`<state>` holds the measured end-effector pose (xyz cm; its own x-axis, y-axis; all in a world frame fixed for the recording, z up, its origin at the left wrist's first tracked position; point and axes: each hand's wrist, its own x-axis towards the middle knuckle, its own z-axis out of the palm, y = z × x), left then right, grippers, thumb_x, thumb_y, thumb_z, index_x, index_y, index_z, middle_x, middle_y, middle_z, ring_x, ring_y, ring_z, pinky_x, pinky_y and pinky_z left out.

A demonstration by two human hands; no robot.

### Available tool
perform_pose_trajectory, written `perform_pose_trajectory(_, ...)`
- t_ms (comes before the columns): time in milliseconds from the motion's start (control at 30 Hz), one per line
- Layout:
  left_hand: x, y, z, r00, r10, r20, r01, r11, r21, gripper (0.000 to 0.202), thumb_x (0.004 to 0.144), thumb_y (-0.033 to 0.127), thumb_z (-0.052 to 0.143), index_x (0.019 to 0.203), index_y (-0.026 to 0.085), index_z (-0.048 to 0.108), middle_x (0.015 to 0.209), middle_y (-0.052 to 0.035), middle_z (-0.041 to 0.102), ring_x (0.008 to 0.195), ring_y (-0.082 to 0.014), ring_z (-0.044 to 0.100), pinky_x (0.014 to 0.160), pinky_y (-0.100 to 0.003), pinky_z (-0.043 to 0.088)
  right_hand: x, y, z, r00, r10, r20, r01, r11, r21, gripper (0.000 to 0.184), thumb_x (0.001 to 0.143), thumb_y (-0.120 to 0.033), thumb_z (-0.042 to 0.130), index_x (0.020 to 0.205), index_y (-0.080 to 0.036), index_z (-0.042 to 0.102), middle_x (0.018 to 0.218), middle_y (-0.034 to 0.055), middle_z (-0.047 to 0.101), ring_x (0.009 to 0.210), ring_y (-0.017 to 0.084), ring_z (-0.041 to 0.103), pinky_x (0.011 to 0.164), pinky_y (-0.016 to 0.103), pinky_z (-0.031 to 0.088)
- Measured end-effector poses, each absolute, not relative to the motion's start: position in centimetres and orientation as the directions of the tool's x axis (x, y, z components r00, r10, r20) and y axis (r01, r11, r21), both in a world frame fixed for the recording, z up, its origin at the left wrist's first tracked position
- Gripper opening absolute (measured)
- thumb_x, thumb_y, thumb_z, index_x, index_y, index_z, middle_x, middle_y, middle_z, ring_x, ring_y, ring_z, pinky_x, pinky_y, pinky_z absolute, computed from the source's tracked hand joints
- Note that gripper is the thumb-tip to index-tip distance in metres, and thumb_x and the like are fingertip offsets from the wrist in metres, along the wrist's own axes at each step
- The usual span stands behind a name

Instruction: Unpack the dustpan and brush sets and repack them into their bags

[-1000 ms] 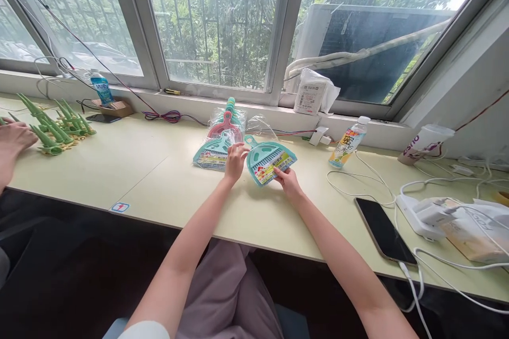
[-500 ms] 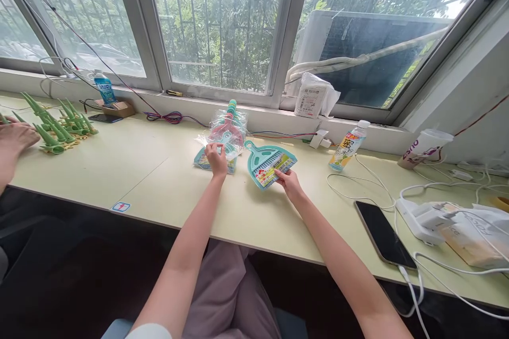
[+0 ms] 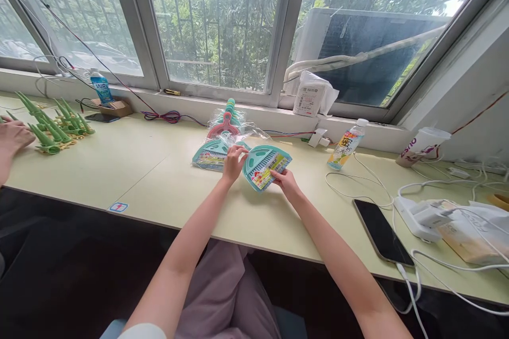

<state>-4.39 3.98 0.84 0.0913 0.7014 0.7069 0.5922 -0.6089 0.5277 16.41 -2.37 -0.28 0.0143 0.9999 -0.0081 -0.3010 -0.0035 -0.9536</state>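
Note:
A teal toy-sized dustpan, with a striped brush and a colourful label across its front, is tilted above the table in front of me. My right hand grips its lower right edge, thumb over the label. At the pan's upper left edge, my left hand has its thumb and fingers closed on it, near the handle, which is mostly hidden. Just behind my left hand lies another teal dustpan in clear plastic wrap. Beyond it a row of wrapped dustpans, a pink one foremost, runs toward the window.
At far left, another person's hand rests by green spiky plastic parts. A drink bottle, phone, white cables, power strip and plastic cup occupy the right side. A tissue pack stands on the sill.
My left hand has moved right from the wrapped dustpan to the upper left edge of the dustpan in my right hand. My right hand keeps its grip, the pan shifting slightly left.

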Motion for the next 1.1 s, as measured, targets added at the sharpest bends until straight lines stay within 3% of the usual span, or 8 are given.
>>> perform_pose_trajectory(133, -4.2, 3.2, 1.6, -0.008, 0.647, 0.763, 0.588, -0.614, 0.527, 0.016, 0.089, 0.031, 0.056, 0.101, 0.025, 0.064, 0.128, -0.0086, 0.049, 0.126, -0.0254, 0.042, 0.105, -0.042, 0.036, 16.4, -2.3, -0.4, 0.098, 0.995, 0.027, -0.352, 0.060, -0.934, 0.039, 0.059, -0.031, 0.085, 0.090, -0.016, 0.067, 0.102, 0.0080, 0.072, 0.094, 0.024, 0.069, 0.086, 0.039, 0.059)
perform_pose_trajectory(233, -4.4, 2.9, 2.5, -0.272, 0.594, 0.757, 0.542, -0.555, 0.631, 0.052, 0.085, 0.036, 0.063, 0.132, 0.028, 0.042, 0.150, -0.0121, 0.023, 0.141, -0.0272, 0.025, 0.109, -0.044, 0.033, 16.5, -2.3, -0.4, 0.137, 0.989, 0.058, -0.394, 0.108, -0.913, 0.040, 0.058, -0.032, 0.085, 0.089, -0.017, 0.066, 0.104, 0.0068, 0.071, 0.098, 0.024, 0.067, 0.087, 0.038, 0.059)
perform_pose_trajectory(400, -5.0, 3.7, 2.8, -0.580, 0.697, 0.421, 0.127, -0.433, 0.892, 0.094, 0.077, 0.040, 0.072, 0.145, 0.033, 0.008, 0.156, -0.0149, 0.007, 0.143, -0.0279, 0.025, 0.107, -0.041, 0.040, 16.3, -2.4, -0.2, 0.147, 0.984, 0.097, -0.428, 0.151, -0.891, 0.042, 0.057, -0.034, 0.086, 0.091, -0.018, 0.066, 0.106, 0.0059, 0.071, 0.104, 0.025, 0.065, 0.090, 0.038, 0.057)
perform_pose_trajectory(533, -5.7, 4.3, 2.3, -0.346, 0.931, 0.117, -0.406, -0.261, 0.876, 0.088, 0.081, 0.026, 0.069, 0.146, 0.032, 0.011, 0.147, -0.0116, 0.038, 0.131, -0.0206, 0.046, 0.107, -0.037, 0.041, 16.2, -2.5, -0.1, 0.124, 0.986, 0.110, -0.413, 0.152, -0.898, 0.043, 0.057, -0.035, 0.085, 0.093, -0.019, 0.066, 0.107, 0.0053, 0.071, 0.104, 0.025, 0.065, 0.090, 0.039, 0.057)
perform_pose_trajectory(633, -6.0, 4.1, 2.3, -0.149, 0.970, 0.193, -0.585, -0.244, 0.774, 0.089, 0.081, 0.015, 0.065, 0.149, 0.027, 0.008, 0.134, -0.0089, 0.054, 0.120, -0.0159, 0.056, 0.105, -0.032, 0.043, 16.4, -2.4, -0.1, 0.112, 0.989, 0.092, -0.387, 0.128, -0.913, 0.044, 0.056, -0.035, 0.086, 0.092, -0.018, 0.066, 0.106, 0.0061, 0.071, 0.102, 0.025, 0.066, 0.089, 0.039, 0.057)
perform_pose_trajectory(800, -5.4, 3.4, 2.8, 0.001, 0.979, 0.204, -0.648, -0.155, 0.746, 0.093, 0.084, 0.018, 0.061, 0.150, 0.026, -0.004, 0.132, -0.0102, 0.056, 0.112, -0.0179, 0.061, 0.100, -0.036, 0.048, 16.7, -2.3, -0.1, 0.040, 0.996, 0.081, -0.356, 0.090, -0.930, 0.047, 0.054, -0.035, 0.087, 0.092, -0.017, 0.067, 0.103, 0.0076, 0.072, 0.099, 0.026, 0.067, 0.087, 0.041, 0.057)
perform_pose_trajectory(967, -3.5, 2.6, 2.2, 0.243, 0.960, 0.140, -0.534, 0.012, 0.845, 0.069, 0.081, 0.030, 0.064, 0.142, 0.025, 0.033, 0.127, -0.0085, 0.060, 0.112, -0.0248, 0.061, 0.095, -0.042, 0.049, 16.4, -2.4, -0.3, 0.042, 0.995, 0.092, -0.363, 0.101, -0.926, 0.046, 0.055, -0.036, 0.086, 0.093, -0.017, 0.067, 0.105, 0.0075, 0.071, 0.100, 0.026, 0.066, 0.087, 0.040, 0.057)
perform_pose_trajectory(1100, -2.2, 2.0, 1.6, 0.276, 0.946, 0.171, -0.513, -0.005, 0.858, 0.056, 0.078, 0.038, 0.067, 0.130, 0.024, 0.050, 0.121, -0.0061, 0.064, 0.112, -0.0257, 0.060, 0.095, -0.042, 0.047, 16.2, -2.4, -0.5, 0.121, 0.989, 0.089, -0.382, 0.129, -0.915, 0.044, 0.057, -0.036, 0.085, 0.091, -0.018, 0.064, 0.105, 0.0073, 0.070, 0.101, 0.025, 0.066, 0.088, 0.039, 0.057)
